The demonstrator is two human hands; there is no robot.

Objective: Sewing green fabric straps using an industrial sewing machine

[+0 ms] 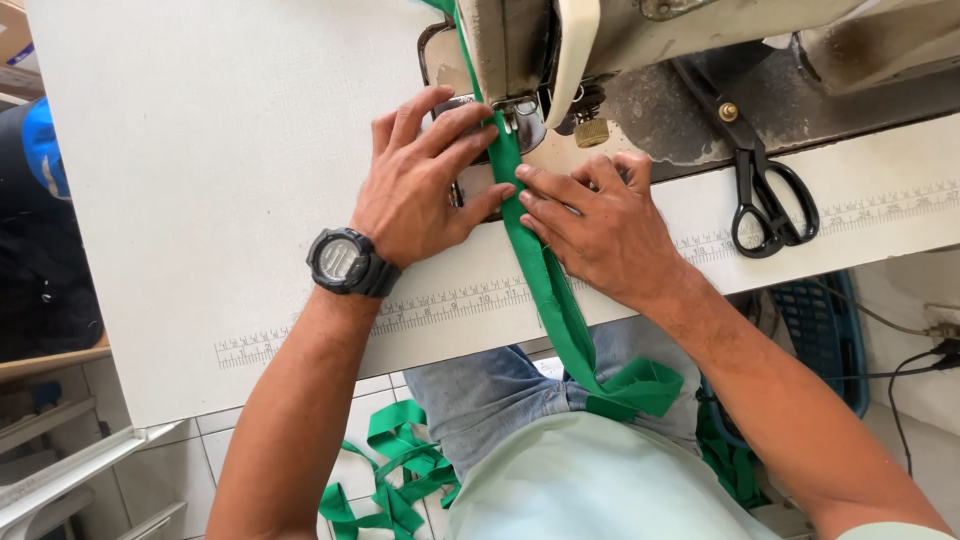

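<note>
Running lengthwise from the lap up to the presser foot (520, 115), the green strip (540, 270) is pinned flat between both hands, left hand (425, 180) and right hand (600, 225) pressing with extended fingers, nothing gripped

Bright, even daylight fills the head view, and the white table (200, 180) comes close to washing out, though its fine weave and the printed ruler along its front edge stay legible. Shadows are soft and short: a faint one lies under the left hand (425, 180) and the right hand (600, 225), a darker patch sits beneath the sewing machine head (560, 40), and the black scissors (765, 190) throw almost none. Focus is sharp across the middle, the table edges bow slightly with wide-angle distortion, and the dark shelving (45, 270) at the left edge falls into dim, murky shade.
</note>
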